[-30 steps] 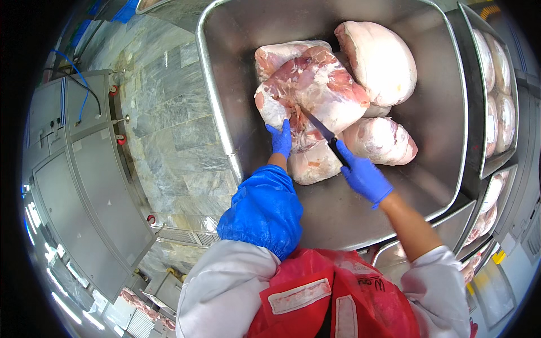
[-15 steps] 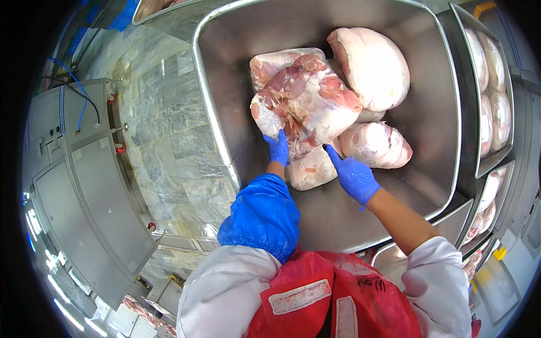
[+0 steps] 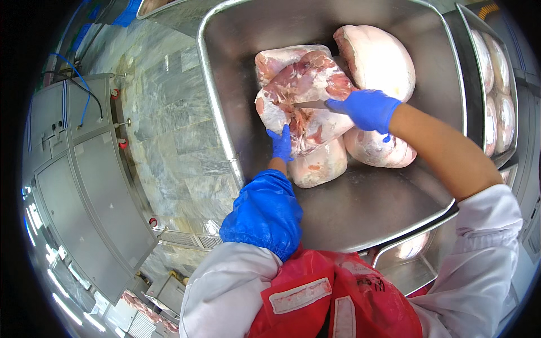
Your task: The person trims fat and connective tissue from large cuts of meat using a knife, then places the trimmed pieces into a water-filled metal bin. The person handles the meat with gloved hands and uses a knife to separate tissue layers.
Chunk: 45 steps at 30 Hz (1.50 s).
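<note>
A large raw piece of meat, pink and red with pale fat, lies cut side up on top of other pieces in a deep metal tub. My left hand, in a blue glove, grips its near left edge. Closed round a knife, my blue-gloved right hand is above the meat's right part. The knife's blade points left, its tip at the ragged middle of the meat; the handle is mostly hidden in the fist. Under the meat, a paler piece sticks out at the near side.
A big rounded cut rests at the tub's far right, with a smaller one nearer. Trays of pale meat stand beyond the right wall. Grey cabinets on red-wheeled casters line the left, across a tiled floor.
My right hand has swung up and right with the knife, and the blade now shows across the meat. The left hand keeps its grip at the same edge.
</note>
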Motion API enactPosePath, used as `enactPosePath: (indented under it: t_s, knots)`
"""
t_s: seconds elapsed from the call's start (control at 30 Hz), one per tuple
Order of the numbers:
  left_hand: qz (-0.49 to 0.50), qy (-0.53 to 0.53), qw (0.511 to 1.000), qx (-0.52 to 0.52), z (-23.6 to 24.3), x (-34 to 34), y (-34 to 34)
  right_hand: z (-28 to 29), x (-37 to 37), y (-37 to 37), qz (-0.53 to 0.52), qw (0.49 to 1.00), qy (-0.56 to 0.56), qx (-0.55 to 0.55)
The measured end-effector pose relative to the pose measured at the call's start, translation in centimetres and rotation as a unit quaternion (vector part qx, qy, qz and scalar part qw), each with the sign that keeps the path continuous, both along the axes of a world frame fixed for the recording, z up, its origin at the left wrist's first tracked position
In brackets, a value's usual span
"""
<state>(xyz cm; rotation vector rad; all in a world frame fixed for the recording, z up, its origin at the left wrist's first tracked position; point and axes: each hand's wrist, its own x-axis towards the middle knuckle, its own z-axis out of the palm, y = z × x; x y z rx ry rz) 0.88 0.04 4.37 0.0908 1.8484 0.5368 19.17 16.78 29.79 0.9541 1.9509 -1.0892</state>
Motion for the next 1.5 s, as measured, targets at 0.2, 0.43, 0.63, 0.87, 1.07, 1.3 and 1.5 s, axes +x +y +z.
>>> enactPosePath:
  t_s: [0.2, 0.43, 0.63, 0.87, 1.07, 1.3, 1.5]
  knots:
    - [0.003, 0.01, 1.0, 0.007, 0.1, 0.7, 0.4, -5.0, 6.0, -2.6, 0.121, 0.966, 0.119, 0.196]
    - [0.002, -0.002, 1.0, -0.013, 1.3, 0.8, 0.8, -3.2, 3.3, -3.1, 0.13, 0.97, 0.08, 0.187]
    - [0.003, 0.097, 0.994, 0.055, -4.2, 0.7, -1.3, -6.9, 3.9, -9.2, 0.046, 0.973, 0.113, 0.197]
    - [-0.019, 0.07, 0.997, 0.037, -2.8, 0.6, -1.0, -9.5, 2.6, -16.8, -0.091, 0.977, 0.05, 0.188]
    - [-0.017, 0.083, 0.996, 0.029, -3.1, -0.2, -1.1, -9.0, 2.6, -15.0, -0.187, 0.974, 0.11, 0.07]
    - [-0.015, 0.027, 1.0, -0.001, 0.8, 0.5, 0.3, -3.7, 2.3, -3.1, -0.237, 0.957, 0.084, -0.146]
    - [-0.011, 0.013, 1.0, -0.005, 0.9, 0.1, 0.2, -3.0, 2.8, -6.5, -0.402, 0.884, 0.111, -0.211]
